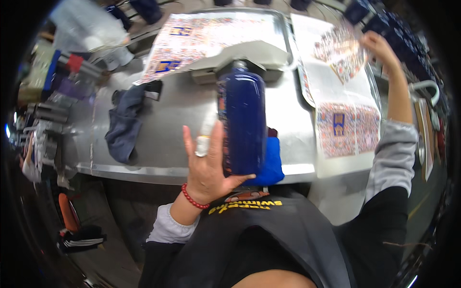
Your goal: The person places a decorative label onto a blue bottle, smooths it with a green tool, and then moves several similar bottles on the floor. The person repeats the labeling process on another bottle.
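A dark blue cylindrical bottle (245,122) lies with its neck toward a grey stand (261,57) on the metal table. Against its lower left side rests my left hand (205,165), fingers stretched and spread, the thumb along the bottle's near end. One finger has a white wrap, and a red bead bracelet circles the wrist. Far right, my right hand (378,47) is closed on the edge of a thin, colourfully patterned sheet (343,55), blurred and lifted above a white tray. A patterned strip shows on the bottle's left side.
More printed sheets (201,36) lie on a tray at the back. Another sheet (348,127) lies at right. A dark grey cloth (126,125) is on the table left; a bright blue cloth (273,165) sits by the bottle. Several dark bottles (401,38) stand far right.
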Demonstrator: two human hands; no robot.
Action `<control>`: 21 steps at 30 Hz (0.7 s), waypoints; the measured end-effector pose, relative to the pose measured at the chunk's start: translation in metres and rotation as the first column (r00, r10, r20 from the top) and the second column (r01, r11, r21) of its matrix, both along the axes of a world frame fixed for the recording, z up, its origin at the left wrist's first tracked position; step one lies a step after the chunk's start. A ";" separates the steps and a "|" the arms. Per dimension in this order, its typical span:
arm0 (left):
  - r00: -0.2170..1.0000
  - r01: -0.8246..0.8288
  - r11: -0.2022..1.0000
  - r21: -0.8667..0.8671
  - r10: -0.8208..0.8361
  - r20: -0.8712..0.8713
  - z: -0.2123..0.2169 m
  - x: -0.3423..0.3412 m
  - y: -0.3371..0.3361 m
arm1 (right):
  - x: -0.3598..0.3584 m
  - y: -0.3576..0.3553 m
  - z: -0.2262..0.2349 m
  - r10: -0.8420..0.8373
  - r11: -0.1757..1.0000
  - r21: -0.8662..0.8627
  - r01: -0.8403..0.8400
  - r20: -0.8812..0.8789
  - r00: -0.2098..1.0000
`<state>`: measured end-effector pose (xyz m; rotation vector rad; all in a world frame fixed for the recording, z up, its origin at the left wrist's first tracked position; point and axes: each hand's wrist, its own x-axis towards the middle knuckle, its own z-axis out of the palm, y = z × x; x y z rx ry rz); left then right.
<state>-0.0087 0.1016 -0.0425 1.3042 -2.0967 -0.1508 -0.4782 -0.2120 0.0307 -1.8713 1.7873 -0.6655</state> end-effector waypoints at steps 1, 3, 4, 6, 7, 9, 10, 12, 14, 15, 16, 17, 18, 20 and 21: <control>1.000 0.001 1.000 -0.008 -0.001 0.010 0.002 0.001 0.000 | -0.011 -0.003 -0.030 -0.084 0.993 0.090 0.081 0.029 0.996; 0.999 0.019 1.000 0.023 -0.020 0.034 0.003 0.002 0.000 | -0.025 -0.012 -0.096 -0.181 0.972 0.136 0.191 -0.085 0.980; 0.999 0.024 0.999 0.039 -0.025 0.026 0.003 0.002 0.000 | -0.028 -0.011 -0.129 -0.034 0.988 -0.156 0.004 -0.192 0.981; 0.998 0.018 0.999 0.039 -0.020 0.062 -0.001 0.002 0.001 | -0.039 -0.010 -0.162 -0.109 0.993 -0.080 0.089 -0.294 0.950; 0.999 0.025 0.998 0.056 -0.027 0.039 -0.003 0.002 0.001 | -0.040 -0.008 -0.169 -0.082 0.977 -0.212 -0.006 -0.405 0.911; 0.999 0.047 0.995 0.088 -0.046 -0.015 -0.010 0.003 0.002 | -0.037 -0.003 -0.162 -0.103 0.962 -0.274 -0.019 -0.421 0.901; 0.997 0.061 0.993 0.096 -0.057 -0.047 -0.013 0.004 0.002 | -0.033 0.000 -0.150 -0.108 0.977 -0.208 0.037 -0.345 0.932; 0.989 0.094 0.989 0.114 -0.080 -0.124 -0.020 0.007 0.002 | -0.017 0.006 -0.118 -0.079 0.976 -0.217 0.000 -0.355 0.932; 0.983 0.117 0.986 0.122 -0.098 -0.153 -0.026 0.009 0.001 | 0.004 0.016 -0.083 -0.042 0.933 -0.325 -0.154 -0.523 0.851; 0.979 0.131 0.983 0.129 -0.108 -0.171 -0.029 0.010 0.000 | 0.016 0.025 -0.064 0.019 0.893 -0.380 -0.241 -0.503 0.864; 0.976 0.140 0.979 0.151 -0.111 -0.185 -0.032 0.011 0.000 | 0.029 0.032 -0.045 0.069 0.884 -0.362 -0.295 -0.525 0.848; 0.973 0.152 0.973 0.173 -0.116 -0.199 -0.034 0.012 0.000 | 0.042 0.041 -0.025 0.122 0.855 -0.361 -0.372 -0.557 0.821; 0.970 0.164 0.967 0.195 -0.122 -0.211 -0.035 0.013 0.000 | 0.057 0.053 -0.006 0.166 0.829 -0.364 -0.424 -0.564 0.809; 0.978 0.152 0.970 0.190 -0.120 -0.173 -0.033 0.017 0.000 | 0.088 0.076 0.030 0.231 0.821 -0.323 -0.470 -0.566 0.791; 0.981 0.150 0.969 0.195 -0.122 -0.148 -0.030 0.020 -0.001 | 0.103 0.089 0.048 0.277 0.790 -0.331 -0.517 -0.559 0.782</control>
